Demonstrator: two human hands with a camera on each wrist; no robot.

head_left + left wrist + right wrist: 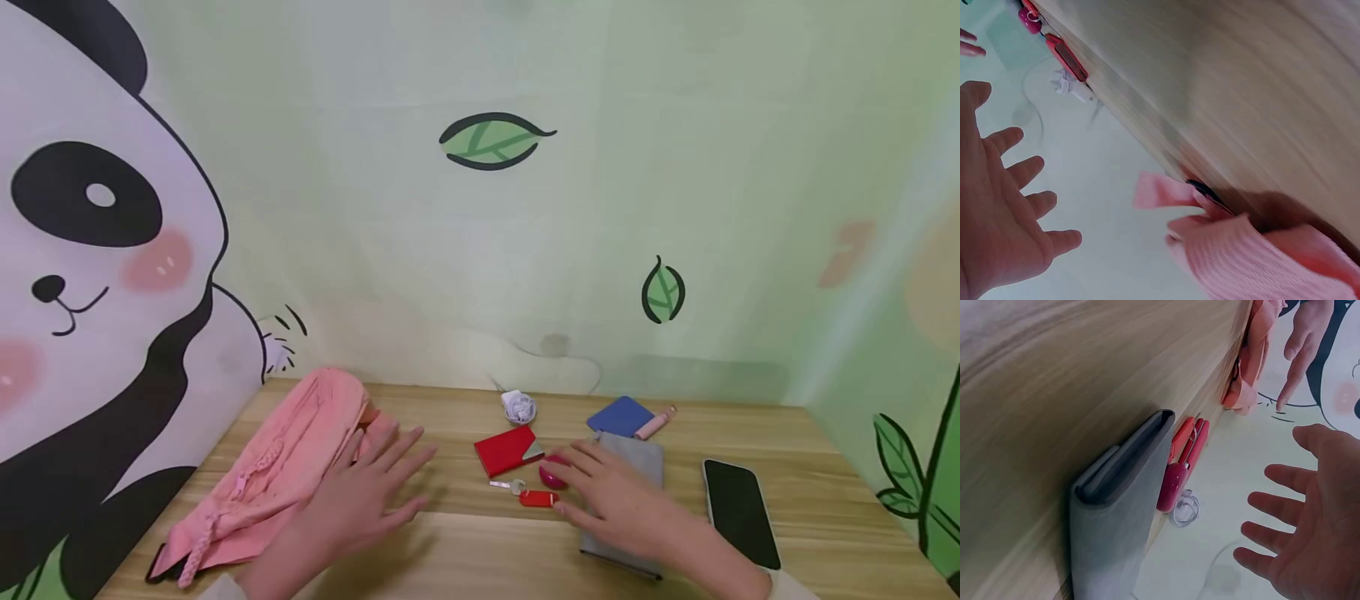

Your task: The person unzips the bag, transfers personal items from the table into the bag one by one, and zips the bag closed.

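Observation:
In the head view my left hand (348, 500) is held with fingers spread, in front of a pink cloth bag (277, 467) with braided cords. The left wrist view shows the palm of that hand apart from the bag, holding nothing. My right hand (622, 500) has its fingers extended above a grey folded case (633, 458) and partly hides it. Near its fingertips lie a magenta round object (553, 473), a key (510, 486) with a red tag (537, 499), and a red flat case (506, 451). The right wrist view shows that palm holding nothing.
At the back of the wooden table (450, 542) sits a white charger with a coiled cable (519, 407). A blue flat object (619, 416) and a pink tube (656, 423) lie behind the grey case. To the right rests a phone (742, 512). A printed curtain (375, 208) hangs behind.

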